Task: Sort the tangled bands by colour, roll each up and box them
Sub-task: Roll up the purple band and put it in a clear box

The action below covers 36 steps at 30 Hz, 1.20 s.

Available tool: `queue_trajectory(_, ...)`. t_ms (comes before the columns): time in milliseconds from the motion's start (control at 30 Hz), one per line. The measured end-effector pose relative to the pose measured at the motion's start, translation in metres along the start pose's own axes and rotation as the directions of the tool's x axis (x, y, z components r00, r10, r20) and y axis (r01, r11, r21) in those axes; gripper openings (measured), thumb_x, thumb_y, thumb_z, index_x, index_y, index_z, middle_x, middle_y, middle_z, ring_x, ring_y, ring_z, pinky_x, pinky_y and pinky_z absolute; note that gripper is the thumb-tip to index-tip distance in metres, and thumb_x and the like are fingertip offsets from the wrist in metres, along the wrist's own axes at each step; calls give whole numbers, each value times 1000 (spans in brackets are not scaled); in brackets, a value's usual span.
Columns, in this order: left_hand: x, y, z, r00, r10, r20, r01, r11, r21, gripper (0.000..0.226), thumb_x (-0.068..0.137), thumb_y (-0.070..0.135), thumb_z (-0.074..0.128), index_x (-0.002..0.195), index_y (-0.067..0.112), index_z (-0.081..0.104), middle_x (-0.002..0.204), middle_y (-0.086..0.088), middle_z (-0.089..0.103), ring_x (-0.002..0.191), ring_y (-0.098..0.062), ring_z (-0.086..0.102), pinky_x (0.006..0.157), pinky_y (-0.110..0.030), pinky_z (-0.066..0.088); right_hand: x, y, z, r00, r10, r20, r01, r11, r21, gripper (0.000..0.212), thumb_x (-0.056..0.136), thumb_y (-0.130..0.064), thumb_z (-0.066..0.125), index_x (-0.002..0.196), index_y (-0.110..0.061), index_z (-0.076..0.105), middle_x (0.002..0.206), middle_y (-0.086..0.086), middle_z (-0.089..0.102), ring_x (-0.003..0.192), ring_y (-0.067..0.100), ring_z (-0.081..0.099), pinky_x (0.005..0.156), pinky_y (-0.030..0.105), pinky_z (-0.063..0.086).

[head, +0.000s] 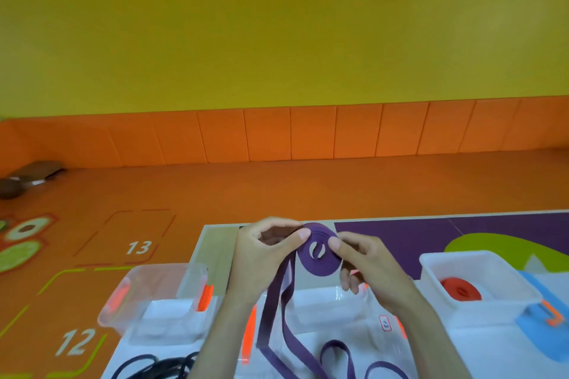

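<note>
You work in bright, even light, and the yellow wall [277,24] shows no hot spots, only a lighter patch toward its upper right. Shadows are soft: a slight darkening inside the curl of your left hand [261,258] and beneath your right hand [375,268]. The purple band [317,255] between them reads clearly. Pale glare makes the clear box [160,283] on the left look milky, its edges smeared. The wide lens bows the line where the wall meets the orange floor [277,188] and tilts the counter [400,240] edge. The black bands [147,363] at the bottom are blurred.
</note>
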<state>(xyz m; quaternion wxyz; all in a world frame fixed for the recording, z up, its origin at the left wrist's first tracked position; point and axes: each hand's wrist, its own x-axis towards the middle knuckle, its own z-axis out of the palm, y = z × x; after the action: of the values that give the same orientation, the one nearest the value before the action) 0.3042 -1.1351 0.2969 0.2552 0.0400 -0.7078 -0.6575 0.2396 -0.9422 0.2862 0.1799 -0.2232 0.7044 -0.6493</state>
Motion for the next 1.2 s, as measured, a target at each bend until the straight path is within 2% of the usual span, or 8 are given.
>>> queue_trajectory(100,-4,-8,5,1000,-17,-11,17,1000,-6,8,83,10,87,89,10,82,88,-5,82,86,-25,78,79,-30,61,0,8,5,998,-10,-64,15,997,79,28,91,-40,70,90,-13,76,80,8,71,51,26,62,44,26,46)
queue_trajectory(333,-11,-24,14,990,-136,-36,131,983,-127,3,87,8,83,88,10,82,93,-7,82,86,-17,76,80,-32,57,-6,22,19,979,40,-198,19,958,287,34,85,-36,74,91,-3,79,79,18,73,55,26,66,52,27,58)
queue_trajectory(500,-17,-31,12,981,-195,5,194,976,-94,15,87,11,84,101,16,85,99,-1,83,97,-16,78,89,-33,61,-10,31,19,966,37,-254,31,966,258,37,82,-39,75,93,-5,80,84,23,74,58,31,69,55,31,61)
queue_trajectory(633,-18,-32,7,988,-145,51,145,989,-1,17,87,14,83,104,15,84,99,3,83,97,-14,79,85,-25,59,-15,27,4,993,76,-93,-58,982,179,33,90,-36,72,98,-5,79,91,25,75,70,39,75,63,37,64)
queue_trajectory(733,-18,-34,11,984,-164,75,162,986,24,15,88,14,84,103,15,84,97,0,83,94,-17,79,86,-32,60,-19,29,-6,992,123,-32,-116,980,160,30,95,-30,70,102,0,74,95,25,76,77,43,78,66,38,66)
queue_trajectory(933,-26,-42,28,957,-289,-8,286,953,-101,12,85,19,86,97,17,83,92,-6,82,89,-22,79,85,-38,60,-21,43,4,976,54,-209,-1,969,249,31,90,-31,73,102,-3,77,94,26,75,69,42,76,63,38,65)
queue_trajectory(1067,-30,-45,29,930,-366,28,362,900,-243,27,82,17,85,109,19,83,107,-6,82,105,-25,77,96,-40,58,-20,48,9,961,24,-275,54,961,273,18,98,-21,70,99,-5,77,92,27,74,70,45,76,64,38,65)
queue_trajectory(1200,-29,-38,27,966,-256,-38,240,942,-236,34,74,27,87,107,18,82,104,-9,81,105,-34,76,93,-44,58,-18,45,17,966,-44,-255,105,968,228,16,99,-23,66,104,-16,80,94,13,77,77,31,77,67,44,66)
